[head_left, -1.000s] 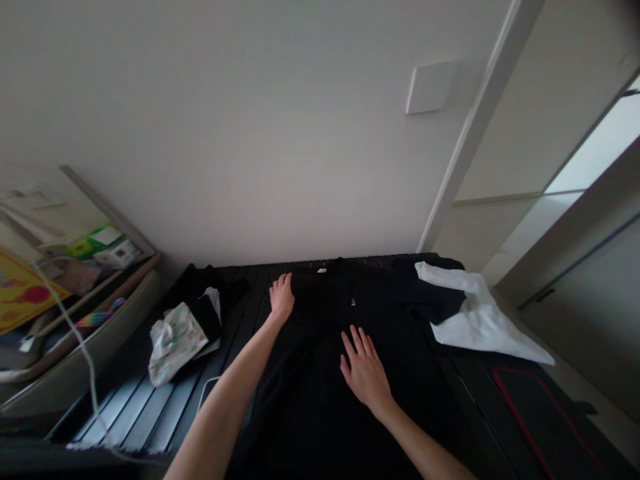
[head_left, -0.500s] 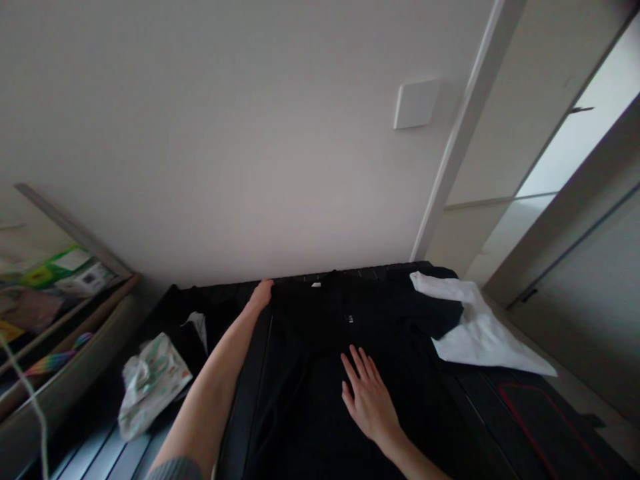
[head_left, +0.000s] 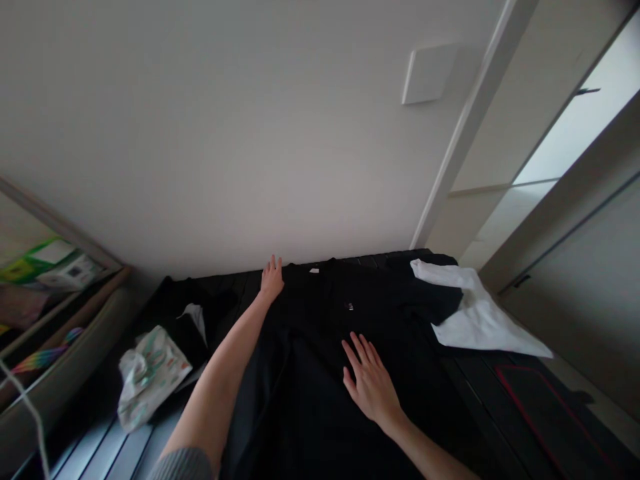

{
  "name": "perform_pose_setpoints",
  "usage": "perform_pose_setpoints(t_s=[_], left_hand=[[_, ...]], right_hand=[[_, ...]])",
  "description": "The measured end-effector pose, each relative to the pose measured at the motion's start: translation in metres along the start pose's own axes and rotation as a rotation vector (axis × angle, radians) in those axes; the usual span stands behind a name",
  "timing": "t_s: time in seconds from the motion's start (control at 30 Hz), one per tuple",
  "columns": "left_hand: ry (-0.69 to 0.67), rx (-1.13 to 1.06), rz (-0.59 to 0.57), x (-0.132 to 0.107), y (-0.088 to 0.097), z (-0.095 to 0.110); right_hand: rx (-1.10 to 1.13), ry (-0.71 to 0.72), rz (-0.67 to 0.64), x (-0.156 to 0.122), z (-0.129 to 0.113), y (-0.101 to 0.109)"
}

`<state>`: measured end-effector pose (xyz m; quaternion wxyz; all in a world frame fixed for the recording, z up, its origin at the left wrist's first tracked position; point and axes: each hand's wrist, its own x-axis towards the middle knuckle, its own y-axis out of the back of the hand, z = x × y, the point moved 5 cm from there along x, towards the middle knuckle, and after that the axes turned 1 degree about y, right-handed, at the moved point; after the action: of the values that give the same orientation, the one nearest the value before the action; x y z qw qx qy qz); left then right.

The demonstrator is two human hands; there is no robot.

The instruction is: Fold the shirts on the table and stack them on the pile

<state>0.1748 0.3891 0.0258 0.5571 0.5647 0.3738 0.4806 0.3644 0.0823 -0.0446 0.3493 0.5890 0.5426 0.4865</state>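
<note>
A black garment (head_left: 325,347) lies spread flat on a dark slatted surface (head_left: 100,447) against the wall. My left hand (head_left: 273,277) reaches to the garment's far left corner near the wall, fingers stretched out and resting on the cloth. Flat on the middle of the garment lies my right hand (head_left: 370,380), its fingers spread apart. A small white label (head_left: 314,271) shows at the garment's far edge. Neither hand holds anything.
A white cloth (head_left: 480,320) lies at the right, partly over dark fabric. A crumpled patterned white cloth (head_left: 147,373) sits at the left beside another dark garment (head_left: 190,307). A shelf with boxes (head_left: 50,267) stands far left. A door frame (head_left: 465,127) rises at the right.
My left hand slid from the garment's upper left part up to its far corner by the wall, and its fingers now lie stretched out. My right hand stayed flat in place.
</note>
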Motion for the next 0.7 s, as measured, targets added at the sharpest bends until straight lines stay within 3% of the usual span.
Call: perform_pose_setpoints(t_s=[0.2,0.33,0.7], left_hand=[[-0.049,-0.035,-0.076,-0.100,-0.030,0.014],[-0.072,-0.068,-0.148,-0.177,-0.036,0.023],[0.120,0.043,-0.188,-0.359,0.011,0.035]], right_hand=[[0.007,-0.019,0.001,-0.001,0.001,-0.001],[0.005,-0.020,0.014,-0.004,0.000,0.000],[-0.042,-0.011,0.037,-0.013,-0.002,0.002]])
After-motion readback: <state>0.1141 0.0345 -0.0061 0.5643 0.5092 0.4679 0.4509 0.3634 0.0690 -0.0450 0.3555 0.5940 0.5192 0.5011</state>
